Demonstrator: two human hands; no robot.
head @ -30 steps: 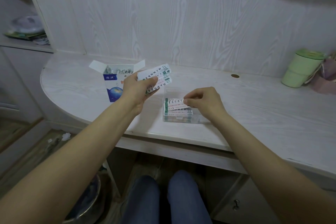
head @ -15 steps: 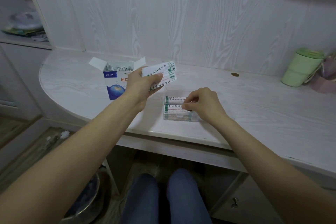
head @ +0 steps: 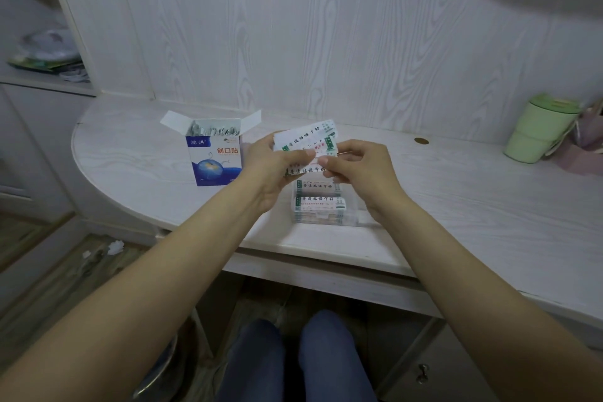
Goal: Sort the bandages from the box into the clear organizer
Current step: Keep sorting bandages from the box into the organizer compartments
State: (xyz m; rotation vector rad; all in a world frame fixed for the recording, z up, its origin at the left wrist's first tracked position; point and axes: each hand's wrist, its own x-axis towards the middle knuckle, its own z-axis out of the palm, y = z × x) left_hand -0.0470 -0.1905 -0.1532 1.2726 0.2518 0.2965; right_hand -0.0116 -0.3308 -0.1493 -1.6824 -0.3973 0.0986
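A blue and white bandage box (head: pixel 213 158) stands open on the desk, with wrapped bandages showing at its top. To its right my left hand (head: pixel 272 173) grips a fanned stack of white bandage strips (head: pixel 308 140) with green print. My right hand (head: pixel 357 166) has come up beside it and pinches the lowest strip (head: pixel 306 170) of that stack with thumb and forefinger. Directly below both hands lies the clear organizer (head: pixel 326 210), with several bandages stacked flat inside it.
A pale green lidded cup (head: pixel 538 129) stands at the desk's far right, next to pink items. A small brass-coloured cap (head: pixel 421 141) sits in the desk top. The white wood wall rises behind. A side shelf with clutter (head: pixel 49 52) is at far left.
My right hand left the organizer, where it laid a strip down, and rose to the stack in my left hand. It now pinches another strip there.
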